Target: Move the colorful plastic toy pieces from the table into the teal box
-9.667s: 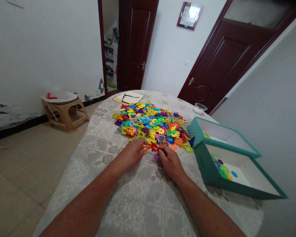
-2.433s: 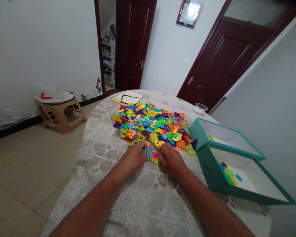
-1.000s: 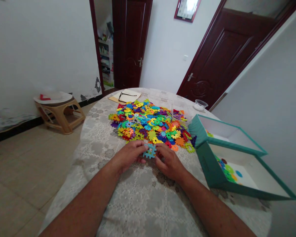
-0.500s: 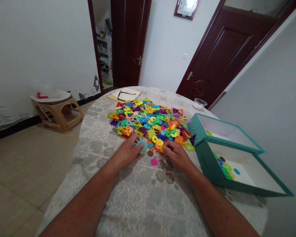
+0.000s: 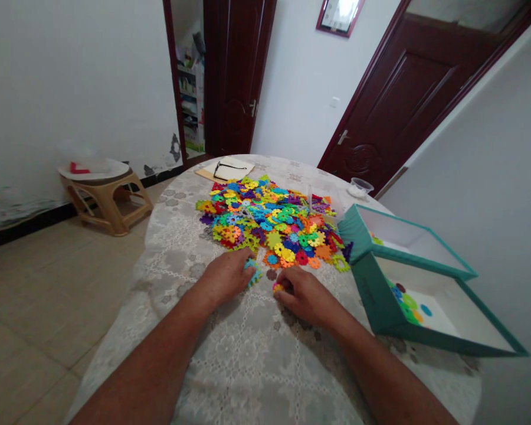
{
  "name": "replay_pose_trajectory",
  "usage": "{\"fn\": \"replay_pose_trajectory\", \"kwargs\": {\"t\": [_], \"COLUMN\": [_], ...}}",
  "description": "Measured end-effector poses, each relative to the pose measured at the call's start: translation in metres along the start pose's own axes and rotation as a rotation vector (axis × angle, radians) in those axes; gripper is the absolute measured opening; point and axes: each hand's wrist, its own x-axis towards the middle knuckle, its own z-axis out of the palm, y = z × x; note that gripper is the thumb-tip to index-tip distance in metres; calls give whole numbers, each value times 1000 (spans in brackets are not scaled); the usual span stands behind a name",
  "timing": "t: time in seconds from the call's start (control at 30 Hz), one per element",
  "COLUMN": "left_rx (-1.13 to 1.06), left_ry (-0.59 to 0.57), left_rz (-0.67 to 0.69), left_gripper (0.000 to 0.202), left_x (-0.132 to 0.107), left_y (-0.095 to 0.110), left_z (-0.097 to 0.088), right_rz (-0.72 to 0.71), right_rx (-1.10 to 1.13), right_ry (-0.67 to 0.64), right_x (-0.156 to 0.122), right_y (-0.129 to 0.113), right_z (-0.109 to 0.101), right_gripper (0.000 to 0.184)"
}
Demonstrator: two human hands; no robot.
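My left hand [image 5: 226,274] is closed on a light blue toothed gear piece [image 5: 253,275] at the front edge of a heap of colourful plastic gear pieces [image 5: 265,219]. To its right, my right hand [image 5: 308,293] pinches a small yellow-orange gear piece [image 5: 278,288] low over the tablecloth. A bit of pink shows at those fingertips, where a pink disc is mostly covered. Between my hands a small brown disc [image 5: 271,274] lies on the cloth. My left fingers are partly hidden behind the thumb and the gear.
On the right stands an open teal box [image 5: 371,295] with several pieces inside. Behind the heap are glasses [image 5: 230,167] on a pad and a clear plastic bowl [image 5: 361,186]. A stool [image 5: 110,206] stands on the floor at left. The round table has a patterned cloth.
My right hand has moved left and nearer to me from the heap's edge, bringing a yellow-orange piece over the pink disc. My left hand has shifted slightly, still with the blue gear.
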Motion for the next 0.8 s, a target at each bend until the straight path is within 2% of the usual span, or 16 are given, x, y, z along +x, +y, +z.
{"fn": "replay_pose_trajectory", "kwargs": {"t": [0.17, 0.27, 0.4, 0.67, 0.8], "left_rx": [161, 266, 348, 360, 390], "left_ry": [29, 9, -20, -72, -63], "left_rz": [-20, -11, -2, 30, 46], "left_gripper": [31, 32, 31, 25, 23], "left_x": [1, 1, 0, -3, -3], "left_y": [3, 4, 6, 4, 4], "left_z": [-2, -2, -2, -3, -2], "right_rz": [-25, -42, -73, 17, 31], "right_rx": [95, 129, 2, -163, -164], "right_ry": [-56, -13, 52, 35, 31], "right_x": [1, 8, 17, 17, 18], "right_y": [-1, 1, 4, -3, -2], "right_z": [1, 7, 16, 23, 22], "right_gripper": [8, 18, 22, 24, 16]}}
